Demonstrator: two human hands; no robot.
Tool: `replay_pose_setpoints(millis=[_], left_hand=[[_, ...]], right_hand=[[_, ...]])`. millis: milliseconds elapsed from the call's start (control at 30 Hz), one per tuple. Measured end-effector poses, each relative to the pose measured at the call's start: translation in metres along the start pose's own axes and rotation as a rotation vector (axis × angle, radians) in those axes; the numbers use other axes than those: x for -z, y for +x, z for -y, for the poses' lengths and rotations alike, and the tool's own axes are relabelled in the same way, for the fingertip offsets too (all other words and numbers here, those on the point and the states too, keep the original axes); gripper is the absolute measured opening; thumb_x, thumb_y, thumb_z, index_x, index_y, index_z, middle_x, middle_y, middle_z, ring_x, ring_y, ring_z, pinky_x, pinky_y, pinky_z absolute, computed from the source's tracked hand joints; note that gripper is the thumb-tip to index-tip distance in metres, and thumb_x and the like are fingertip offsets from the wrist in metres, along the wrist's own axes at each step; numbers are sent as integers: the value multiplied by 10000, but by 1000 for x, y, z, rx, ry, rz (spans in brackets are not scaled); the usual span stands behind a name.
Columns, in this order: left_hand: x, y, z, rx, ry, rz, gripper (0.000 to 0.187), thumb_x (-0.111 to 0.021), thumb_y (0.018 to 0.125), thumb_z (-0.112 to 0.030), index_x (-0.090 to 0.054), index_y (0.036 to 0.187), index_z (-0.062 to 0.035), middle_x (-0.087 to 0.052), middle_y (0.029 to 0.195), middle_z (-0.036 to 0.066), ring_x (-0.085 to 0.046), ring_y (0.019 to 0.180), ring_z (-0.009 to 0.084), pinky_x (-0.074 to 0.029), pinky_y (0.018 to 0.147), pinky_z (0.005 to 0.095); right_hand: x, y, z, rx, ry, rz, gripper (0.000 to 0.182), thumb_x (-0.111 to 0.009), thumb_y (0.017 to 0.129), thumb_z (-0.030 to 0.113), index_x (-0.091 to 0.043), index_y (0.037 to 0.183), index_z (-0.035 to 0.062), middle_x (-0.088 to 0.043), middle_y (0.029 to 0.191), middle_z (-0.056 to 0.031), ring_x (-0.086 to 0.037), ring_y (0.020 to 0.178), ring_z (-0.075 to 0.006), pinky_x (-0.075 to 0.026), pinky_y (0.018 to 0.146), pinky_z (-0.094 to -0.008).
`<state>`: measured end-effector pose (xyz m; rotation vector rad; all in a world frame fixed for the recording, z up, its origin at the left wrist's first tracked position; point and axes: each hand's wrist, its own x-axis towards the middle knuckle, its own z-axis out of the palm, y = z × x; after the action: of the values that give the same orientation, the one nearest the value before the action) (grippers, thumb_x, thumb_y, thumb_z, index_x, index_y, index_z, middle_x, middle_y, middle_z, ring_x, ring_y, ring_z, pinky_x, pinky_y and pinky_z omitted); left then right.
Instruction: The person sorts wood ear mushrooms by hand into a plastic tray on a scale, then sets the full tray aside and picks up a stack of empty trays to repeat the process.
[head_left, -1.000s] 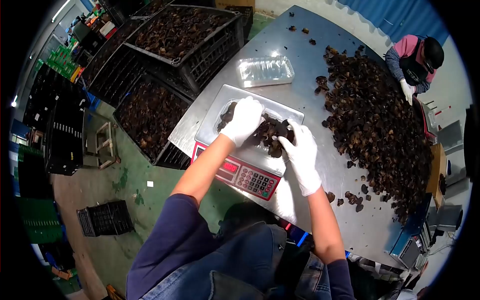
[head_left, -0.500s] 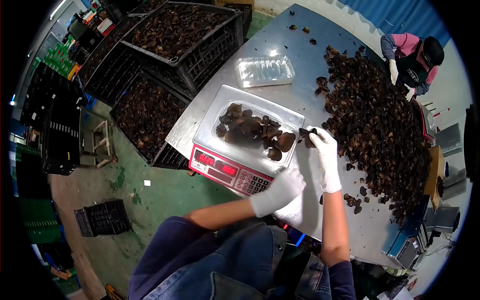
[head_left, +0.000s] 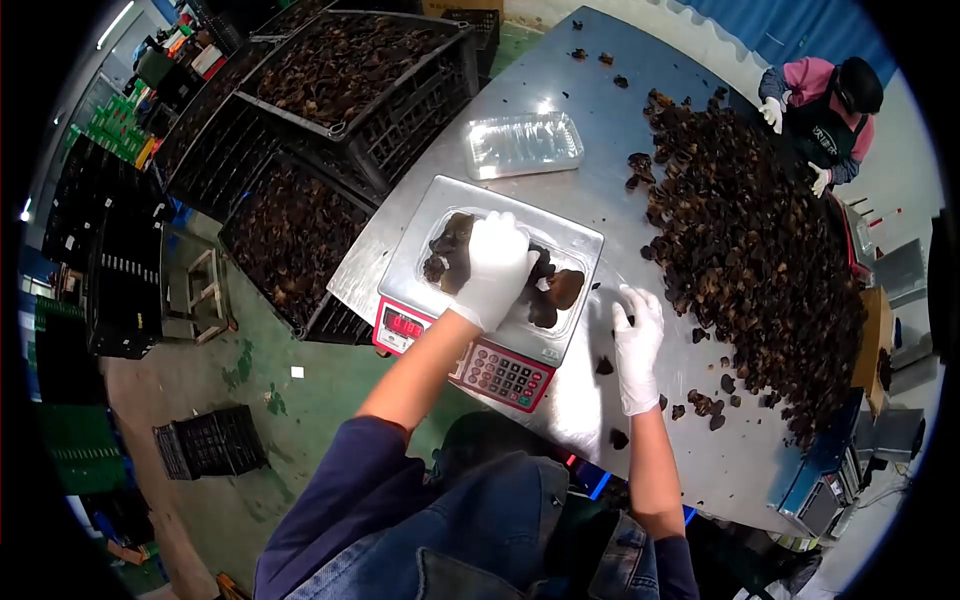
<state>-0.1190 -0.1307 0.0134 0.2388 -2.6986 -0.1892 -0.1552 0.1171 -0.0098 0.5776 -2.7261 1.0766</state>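
Observation:
A clear plastic tray [head_left: 568, 322] holding dark, ear-shaped fungus, which looks like wood ear mushrooms [head_left: 566, 289], sits on the metal plate of a red-fronted digital scale [head_left: 528, 393]. My left hand [head_left: 497, 262], in a white glove, reaches down into the tray. Its fingers are curled closed on the mushrooms in the middle, and the pieces beneath them are mostly hidden. To the right of the scale, my gloved right hand [head_left: 638, 345] hovers over the table with thumb and fingers apart, holding nothing. Small dark pieces [head_left: 604, 366] lie beside it.
A large heap of the fungus [head_left: 745, 250] covers the right side of the metal table [head_left: 400, 235]. An upside-down or lidded clear tray [head_left: 525, 146] lies behind the scale. Black crates [head_left: 415, 130] full of fungus stand at left. A gloved co-worker [head_left: 825, 120] stands across the heap.
My left hand has moved up from the scale's front edge into the tray. The right hand has let go of a dark piece and drawn slightly toward me, its fingers now apart.

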Motion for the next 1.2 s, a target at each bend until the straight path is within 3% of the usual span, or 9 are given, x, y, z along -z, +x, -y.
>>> replay_pose_setpoints(millis=[100, 167, 400, 433, 700, 867, 1067, 1133, 1200], left_hand=[[-2, -8, 8, -65, -29, -119, 157, -746, 659, -184, -606, 635, -116, -562, 783, 74, -548, 807, 274, -427, 699, 406], [4, -9, 9, -86, -44, -220, 116, -728, 652, -128, -613, 638, -124, -561, 768, 65, -551, 795, 268, -429, 687, 391], [27, -12, 19, -43, -143, -50, 57, -724, 669, -110, -690, 709, -130, -583, 769, 52, -552, 824, 267, -439, 715, 389], [28, -13, 21, -44, -157, -28, 54, -722, 676, -112, -703, 719, -138, -588, 784, 48, -552, 837, 266, -442, 722, 395], [17, -22, 26, -18, -95, -4, 48, -673, 742, -139, -717, 759, -140, -573, 812, 40, -545, 845, 252, -435, 730, 394], [24, -22, 22, -37, -121, 19, 62, -674, 750, -160, -711, 780, -119, -577, 838, 58, -547, 858, 268, -430, 736, 399], [19, -6, 18, -102, -154, -127, 109, -651, 786, -186, -700, 783, -88, -589, 872, 88, -552, 871, 273, -435, 750, 395], [16, 12, 20, -235, -127, 35, 132, -615, 814, -178, -704, 796, -82, -606, 889, 103, -558, 884, 277, -445, 777, 383], [6, 24, 22, -298, -141, 58, 162, -581, 826, -179, -713, 797, -90, -625, 899, 102, -561, 887, 274, -452, 799, 367]], right_hand=[[-10, 32, 45, 242, 78, -9, 179, -671, 810, 65, -716, 982, 78, -654, 1038, -95, -601, 1022, -275, -482, 897, -371], [-23, 47, 59, 337, 41, 52, 195, -666, 802, 61, -721, 982, 112, -657, 1067, -81, -598, 1028, -274, -478, 895, -361], [-55, 84, 67, 677, -153, 275, 330, -689, 724, 123, -709, 1044, 201, -615, 1232, -117, -539, 1187, -294, -419, 965, -412], [-51, 85, 69, 665, -203, 362, 347, -682, 739, 137, -691, 1078, 212, -588, 1291, -117, -501, 1255, -303, -404, 984, -430], [-57, 92, 63, 715, -313, 429, 268, -672, 749, 102, -680, 1010, 162, -594, 1257, -96, -490, 1278, -289, -400, 968, -446], [-43, 80, 64, 659, -146, 274, 290, -720, 679, 51, -666, 954, 126, -599, 1206, -77, -493, 1262, -284, -413, 939, -416], [-34, 69, 59, 562, -196, 353, 321, -708, 715, 46, -686, 1022, 135, -613, 1194, -80, -527, 1190, -275, -424, 889, -405], [-37, 66, 56, 497, -147, 336, 367, -701, 736, 49, -686, 1088, 150, -619, 1197, -87, -538, 1176, -267, -427, 884, -396], [-39, 64, 53, 510, -113, 315, 406, -692, 751, 49, -674, 1144, 152, -621, 1203, -91, -546, 1170, -267, -429, 888, -394]])
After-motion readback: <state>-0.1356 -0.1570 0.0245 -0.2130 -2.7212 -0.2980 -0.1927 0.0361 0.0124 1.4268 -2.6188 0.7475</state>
